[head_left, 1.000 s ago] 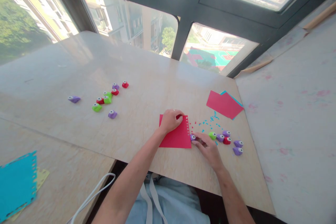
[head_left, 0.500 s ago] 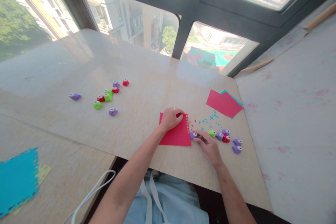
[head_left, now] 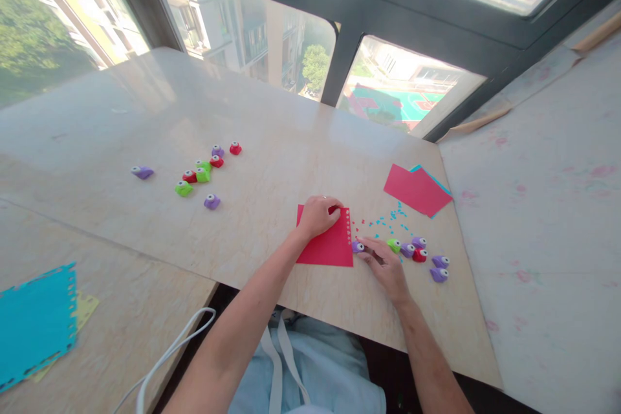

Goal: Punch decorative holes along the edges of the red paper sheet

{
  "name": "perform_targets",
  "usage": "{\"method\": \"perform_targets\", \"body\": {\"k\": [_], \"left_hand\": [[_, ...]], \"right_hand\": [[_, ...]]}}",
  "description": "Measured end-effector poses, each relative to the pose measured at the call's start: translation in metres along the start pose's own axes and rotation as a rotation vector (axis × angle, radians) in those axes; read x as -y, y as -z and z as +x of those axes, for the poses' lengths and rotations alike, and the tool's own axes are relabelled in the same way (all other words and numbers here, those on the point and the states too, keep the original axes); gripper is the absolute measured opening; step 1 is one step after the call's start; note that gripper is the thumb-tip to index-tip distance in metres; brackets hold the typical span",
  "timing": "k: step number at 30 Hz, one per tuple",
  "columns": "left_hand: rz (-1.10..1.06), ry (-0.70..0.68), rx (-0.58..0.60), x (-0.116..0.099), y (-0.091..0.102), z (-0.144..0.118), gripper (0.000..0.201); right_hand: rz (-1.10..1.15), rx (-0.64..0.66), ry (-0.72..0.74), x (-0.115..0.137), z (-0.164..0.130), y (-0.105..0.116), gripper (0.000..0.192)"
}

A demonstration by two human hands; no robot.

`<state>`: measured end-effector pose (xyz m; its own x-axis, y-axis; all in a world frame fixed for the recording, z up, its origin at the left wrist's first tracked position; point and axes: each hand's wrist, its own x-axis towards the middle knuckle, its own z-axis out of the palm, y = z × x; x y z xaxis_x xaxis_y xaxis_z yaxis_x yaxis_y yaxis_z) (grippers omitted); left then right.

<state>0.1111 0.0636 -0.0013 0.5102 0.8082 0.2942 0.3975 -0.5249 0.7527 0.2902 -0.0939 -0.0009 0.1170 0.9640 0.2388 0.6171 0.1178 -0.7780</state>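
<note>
On the pale stone counter (head_left: 272, 162) in front of me, I am pressing my left hand (head_left: 317, 215) down on the far edge of a red paper sheet (head_left: 327, 247), my fingers curled loosely against it. A row of small holes is showing along the sheet's right edge. My right hand (head_left: 385, 266) is lying just beside that edge, its fingers pinching a small purple punch (head_left: 358, 246) that is touching the paper's lower right side. Just right of my hand, more small punches (head_left: 420, 255) in green, purple and red are sitting in a loose cluster, with tiny blue and red paper bits (head_left: 388, 220) scattered beyond them. Farther right, a red sheet over a blue one (head_left: 416, 190) is lying flat. Well apart on the left, another group of punches (head_left: 204, 173) is resting, and a blue punched sheet (head_left: 36, 323) is lying near the counter's left corner.
</note>
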Motion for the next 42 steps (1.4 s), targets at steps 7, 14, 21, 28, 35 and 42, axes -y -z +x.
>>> {"method": "perform_targets", "body": {"k": [7, 14, 21, 28, 35, 42], "left_hand": [[0.001, -0.014, -0.006, 0.0017, -0.0008, -0.0006, 0.018], [0.000, -0.022, -0.008, 0.0022, -0.0016, -0.0003, 0.018], [0.002, -0.015, -0.004, 0.0009, -0.0006, -0.0008, 0.018], [0.008, -0.012, -0.002, 0.0014, -0.0006, -0.0008, 0.019], [0.007, -0.008, 0.010, 0.0009, 0.0003, -0.0005, 0.019], [0.012, -0.010, 0.005, 0.0015, -0.0006, -0.0006, 0.019]], "right_hand": [[-0.067, 0.011, 0.084, 0.0012, 0.0013, 0.0017, 0.024], [-0.098, 0.033, 0.149, 0.0036, 0.0011, 0.0025, 0.025], [-0.107, 0.038, 0.144, 0.0031, 0.0020, 0.0040, 0.025], [-0.098, 0.026, 0.115, 0.0025, 0.0023, 0.0036, 0.025], [-0.072, 0.022, 0.081, 0.0045, 0.0022, 0.0040, 0.025], [-0.072, 0.034, 0.096, 0.0044, 0.0040, 0.0058, 0.025]]}}
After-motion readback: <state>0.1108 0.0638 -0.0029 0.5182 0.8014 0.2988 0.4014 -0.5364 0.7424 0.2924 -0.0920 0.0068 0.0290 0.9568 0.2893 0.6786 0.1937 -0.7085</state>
